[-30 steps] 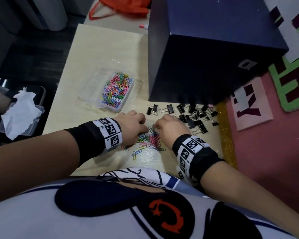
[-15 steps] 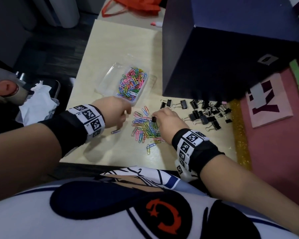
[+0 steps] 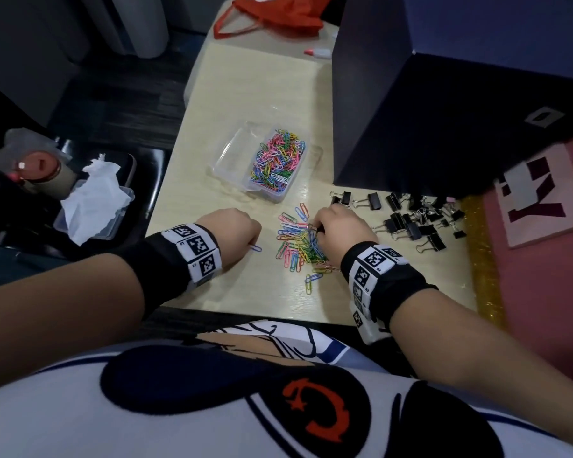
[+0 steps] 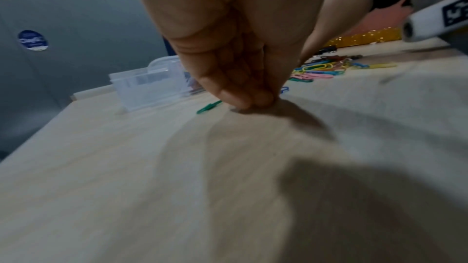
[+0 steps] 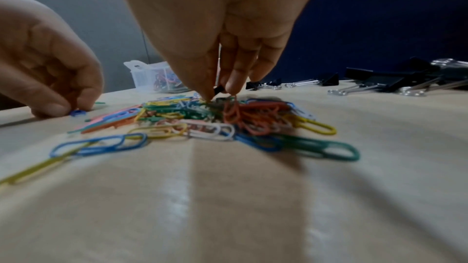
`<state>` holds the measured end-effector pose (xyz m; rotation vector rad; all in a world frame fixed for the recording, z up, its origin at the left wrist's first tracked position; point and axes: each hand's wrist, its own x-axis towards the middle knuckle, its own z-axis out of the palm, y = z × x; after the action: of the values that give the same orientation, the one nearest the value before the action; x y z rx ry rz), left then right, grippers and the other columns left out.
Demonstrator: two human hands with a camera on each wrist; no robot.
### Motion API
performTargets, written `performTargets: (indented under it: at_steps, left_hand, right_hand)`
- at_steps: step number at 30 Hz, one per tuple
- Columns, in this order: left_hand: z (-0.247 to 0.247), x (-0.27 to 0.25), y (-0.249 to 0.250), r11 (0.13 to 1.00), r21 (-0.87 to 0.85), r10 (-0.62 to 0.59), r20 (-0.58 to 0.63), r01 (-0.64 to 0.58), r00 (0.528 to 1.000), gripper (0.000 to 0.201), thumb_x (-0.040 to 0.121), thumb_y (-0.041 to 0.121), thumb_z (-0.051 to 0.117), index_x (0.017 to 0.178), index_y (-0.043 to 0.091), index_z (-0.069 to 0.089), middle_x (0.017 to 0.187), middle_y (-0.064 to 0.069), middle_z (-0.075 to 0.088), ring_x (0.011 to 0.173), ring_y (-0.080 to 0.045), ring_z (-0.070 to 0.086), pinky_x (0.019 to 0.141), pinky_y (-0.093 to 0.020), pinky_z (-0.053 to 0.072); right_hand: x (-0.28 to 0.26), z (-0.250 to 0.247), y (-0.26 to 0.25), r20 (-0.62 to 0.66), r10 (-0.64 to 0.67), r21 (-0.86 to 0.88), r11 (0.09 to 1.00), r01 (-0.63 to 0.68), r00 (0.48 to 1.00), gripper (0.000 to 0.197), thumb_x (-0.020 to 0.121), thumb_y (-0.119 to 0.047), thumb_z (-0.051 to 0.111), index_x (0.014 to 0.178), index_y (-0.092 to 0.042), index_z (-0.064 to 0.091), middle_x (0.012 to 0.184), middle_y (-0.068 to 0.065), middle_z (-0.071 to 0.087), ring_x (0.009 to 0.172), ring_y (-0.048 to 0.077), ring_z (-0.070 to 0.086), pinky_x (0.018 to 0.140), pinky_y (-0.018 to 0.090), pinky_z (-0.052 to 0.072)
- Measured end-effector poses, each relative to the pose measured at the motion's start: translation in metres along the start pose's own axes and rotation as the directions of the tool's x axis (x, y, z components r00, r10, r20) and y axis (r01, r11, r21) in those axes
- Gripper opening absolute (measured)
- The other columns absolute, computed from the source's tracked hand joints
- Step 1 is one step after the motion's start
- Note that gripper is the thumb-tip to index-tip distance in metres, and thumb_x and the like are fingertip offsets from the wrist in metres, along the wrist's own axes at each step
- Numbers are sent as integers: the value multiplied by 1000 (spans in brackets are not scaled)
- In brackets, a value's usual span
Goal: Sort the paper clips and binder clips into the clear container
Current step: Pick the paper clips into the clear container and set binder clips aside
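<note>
A loose pile of coloured paper clips [image 3: 296,244] lies on the pale table [image 3: 245,292] between my hands. My right hand [image 3: 318,228] hovers over the pile's far side and pinches a small black binder clip [image 5: 219,89]; an orange paper clip [image 5: 231,112] hangs tangled just under the fingertips. My left hand [image 3: 250,241] is curled, fingertips down on the table, pinching at a single blue paper clip [image 3: 255,248] left of the pile. The clear container [image 3: 227,160] stands beyond; its right compartment holds paper clips. Several black binder clips [image 3: 411,219] lie to the right.
A large dark blue box [image 3: 444,110] rises right behind the binder clips and beside the container. A lone green paper clip [image 4: 209,107] lies near the container. The table's left edge drops to a tissue-filled tub [image 3: 90,206]. A gold glitter strip [image 3: 480,259] borders the right side.
My left hand left the pile, passed near the container, and came down on the lone blue clip. My right hand stayed at the pile and now pinches the small black binder clip.
</note>
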<state>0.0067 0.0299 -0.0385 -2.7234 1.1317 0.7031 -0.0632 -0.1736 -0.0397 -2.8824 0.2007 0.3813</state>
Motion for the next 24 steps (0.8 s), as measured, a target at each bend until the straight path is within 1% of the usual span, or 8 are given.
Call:
performTargets:
  at_steps: [3,7,10,12,16,19,21,24]
  left_hand:
    - [3,7,9,998,13,58,-31,-57,998,16,91,19,49,102,20,60,105,-6,61,96,-28,59,75,-30,43]
    - [2,16,22,982,-98,149,-106,-160,983,28,89,12,49,115,17,60,110,-9,56,102,-29,57,84,-32,45]
    - [-4,25,30,958,-152,204,-239,-244,949,40,86,7,50,126,8,55,119,-15,49,104,-32,54,91,-33,44]
    - [-10,32,33,954,-180,190,-257,-240,948,48,86,6,49,134,8,48,130,-15,43,111,-33,52,98,-34,43]
    - [-15,46,41,969,-156,161,-198,-193,967,58,90,14,49,145,11,31,147,-14,28,125,-32,45,105,-35,39]
    - [-15,51,45,987,-83,124,-129,-135,984,55,91,19,47,144,12,32,140,-12,35,124,-31,40,106,-37,38]
    - [-13,50,50,988,-50,136,-130,-143,982,48,89,20,48,137,14,42,132,-12,41,119,-32,41,102,-42,40]
    - [-6,44,61,972,-77,211,-122,-221,970,48,86,26,53,132,17,47,126,-11,45,114,-29,45,100,-39,41]
  right_hand:
    - [-6,-4,3,-112,53,41,998,-49,992,21,92,-24,48,110,-16,57,115,5,52,106,25,51,89,37,44]
    - [-13,-9,17,-255,249,169,963,-211,934,30,90,-11,47,118,-11,56,126,11,45,115,29,46,93,39,45]
    - [-15,-16,27,-109,400,131,913,-386,910,34,89,-3,46,123,-8,51,130,15,43,113,32,52,86,35,44]
    - [-17,-18,34,50,479,10,877,-480,877,35,91,-9,48,126,-5,50,132,18,46,116,34,53,89,37,46]
    - [-28,-10,36,216,544,-134,839,-527,811,43,91,-18,51,131,-4,50,135,18,47,122,34,49,89,39,43]
    - [-34,-3,27,230,582,-81,810,-581,780,55,87,-7,53,139,-2,35,137,17,36,123,33,46,94,38,44]
    - [-37,1,19,241,542,19,827,-562,805,51,88,-1,50,137,-3,33,135,17,37,120,34,50,96,39,44]
    - [-41,3,3,245,426,120,878,-463,871,46,88,0,51,131,-7,39,131,15,41,115,32,53,97,38,45]
